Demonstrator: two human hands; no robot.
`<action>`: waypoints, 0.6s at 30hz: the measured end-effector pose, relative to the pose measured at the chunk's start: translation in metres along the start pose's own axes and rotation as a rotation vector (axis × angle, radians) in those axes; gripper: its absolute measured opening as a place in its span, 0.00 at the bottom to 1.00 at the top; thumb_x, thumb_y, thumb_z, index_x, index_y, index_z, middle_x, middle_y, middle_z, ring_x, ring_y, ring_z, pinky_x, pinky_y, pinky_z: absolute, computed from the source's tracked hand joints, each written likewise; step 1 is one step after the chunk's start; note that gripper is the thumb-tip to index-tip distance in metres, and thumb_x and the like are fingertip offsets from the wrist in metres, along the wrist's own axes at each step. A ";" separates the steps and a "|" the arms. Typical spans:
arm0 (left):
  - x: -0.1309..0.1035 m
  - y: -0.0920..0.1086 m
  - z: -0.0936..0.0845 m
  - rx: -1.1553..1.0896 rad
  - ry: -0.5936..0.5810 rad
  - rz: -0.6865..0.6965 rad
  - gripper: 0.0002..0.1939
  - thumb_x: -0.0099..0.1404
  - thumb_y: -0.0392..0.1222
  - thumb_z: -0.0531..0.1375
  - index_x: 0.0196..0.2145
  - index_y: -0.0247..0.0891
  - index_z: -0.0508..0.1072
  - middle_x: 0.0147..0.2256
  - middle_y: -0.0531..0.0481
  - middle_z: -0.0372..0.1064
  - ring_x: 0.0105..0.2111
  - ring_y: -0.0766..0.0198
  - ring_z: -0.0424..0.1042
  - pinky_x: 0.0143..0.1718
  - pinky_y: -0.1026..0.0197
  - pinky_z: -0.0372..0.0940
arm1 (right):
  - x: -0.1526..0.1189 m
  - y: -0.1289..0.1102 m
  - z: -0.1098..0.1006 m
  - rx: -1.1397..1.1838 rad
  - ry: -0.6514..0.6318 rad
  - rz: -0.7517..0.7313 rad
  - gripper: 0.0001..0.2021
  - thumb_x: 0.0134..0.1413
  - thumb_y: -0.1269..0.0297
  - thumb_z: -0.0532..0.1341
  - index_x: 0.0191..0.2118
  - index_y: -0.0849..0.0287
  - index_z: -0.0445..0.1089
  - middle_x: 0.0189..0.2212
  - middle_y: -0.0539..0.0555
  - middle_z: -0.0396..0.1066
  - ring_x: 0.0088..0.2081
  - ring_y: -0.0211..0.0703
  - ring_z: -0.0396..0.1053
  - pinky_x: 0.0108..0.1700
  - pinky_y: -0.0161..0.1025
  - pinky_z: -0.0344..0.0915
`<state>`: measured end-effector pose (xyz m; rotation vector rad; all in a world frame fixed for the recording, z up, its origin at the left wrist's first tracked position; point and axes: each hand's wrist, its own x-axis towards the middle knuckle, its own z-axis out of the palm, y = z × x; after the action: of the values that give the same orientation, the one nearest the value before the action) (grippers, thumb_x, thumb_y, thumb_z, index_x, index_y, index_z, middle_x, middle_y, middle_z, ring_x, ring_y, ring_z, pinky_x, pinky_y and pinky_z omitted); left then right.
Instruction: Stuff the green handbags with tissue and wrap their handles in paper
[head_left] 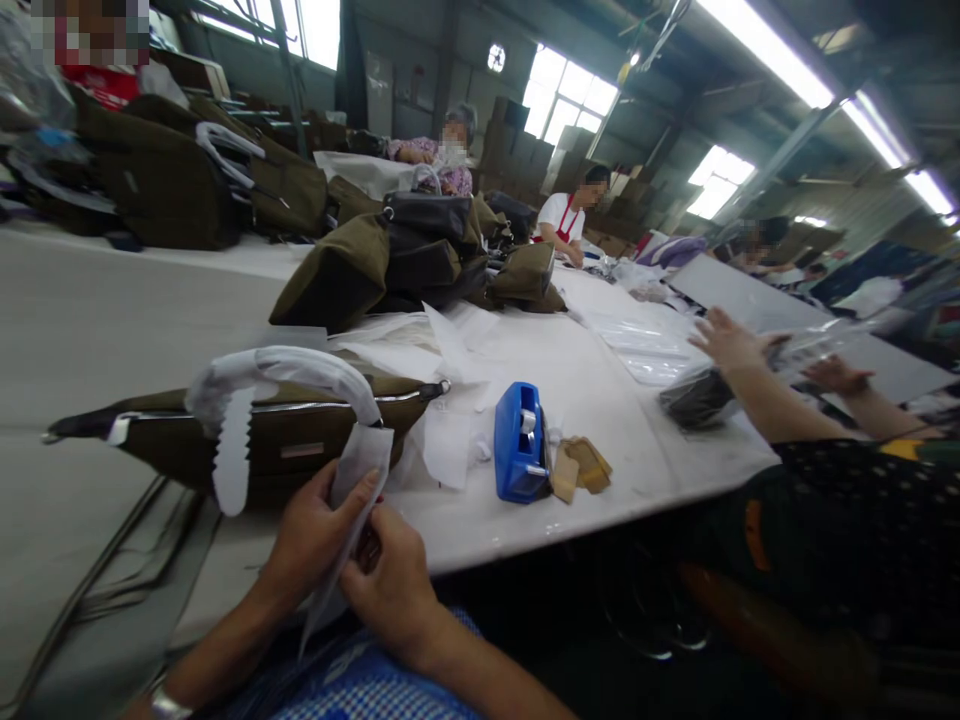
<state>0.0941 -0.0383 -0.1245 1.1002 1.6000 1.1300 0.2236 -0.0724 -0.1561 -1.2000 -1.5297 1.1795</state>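
Evidently soft, probably light, olive bag (266,475) lay on bench (450,530); left hand (311,525) pinched white sheet (364,460) at end of wrapped handle (311,368), right hand (397,580) curled close by, grip unclear; sheet seemed tearable, handle best for lifting

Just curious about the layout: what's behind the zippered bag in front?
Loose white sheets and, farther back, piled bags. The front bag hides the tabletop directly behind it.

Wht tbl (112,320) up front, brt windows (574,90) in dk back wall (409,40), fluo tubes (772,45) o/head at R.
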 end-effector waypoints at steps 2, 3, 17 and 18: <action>0.001 0.000 0.001 0.037 0.037 0.011 0.34 0.54 0.75 0.68 0.38 0.40 0.79 0.32 0.48 0.81 0.36 0.50 0.78 0.40 0.55 0.71 | -0.005 -0.002 -0.002 0.137 -0.080 0.063 0.10 0.51 0.64 0.68 0.40 0.58 0.74 0.32 0.50 0.74 0.32 0.43 0.71 0.34 0.37 0.67; 0.001 0.000 0.002 0.049 0.047 0.015 0.34 0.54 0.75 0.68 0.39 0.40 0.79 0.33 0.48 0.81 0.37 0.50 0.78 0.41 0.55 0.71 | -0.007 -0.003 -0.004 0.223 -0.123 0.127 0.11 0.53 0.62 0.68 0.42 0.58 0.74 0.32 0.51 0.75 0.31 0.43 0.73 0.34 0.37 0.69; -0.028 -0.042 -0.055 -0.090 -0.238 -0.195 0.39 0.49 0.75 0.74 0.47 0.42 0.83 0.48 0.42 0.85 0.51 0.39 0.83 0.55 0.46 0.79 | 0.003 0.006 0.004 0.600 -0.088 0.437 0.32 0.37 0.35 0.80 0.34 0.58 0.74 0.24 0.52 0.77 0.24 0.42 0.74 0.31 0.39 0.74; -0.035 -0.048 -0.054 -0.093 -0.219 -0.192 0.39 0.49 0.73 0.75 0.49 0.42 0.82 0.48 0.43 0.85 0.52 0.38 0.83 0.56 0.47 0.78 | 0.003 0.005 0.005 0.594 -0.093 0.443 0.32 0.37 0.36 0.80 0.34 0.58 0.74 0.24 0.51 0.77 0.24 0.42 0.74 0.31 0.38 0.74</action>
<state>0.0419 -0.0919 -0.1534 0.9531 1.4337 0.9148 0.2193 -0.0697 -0.1614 -1.0994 -0.8784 1.8405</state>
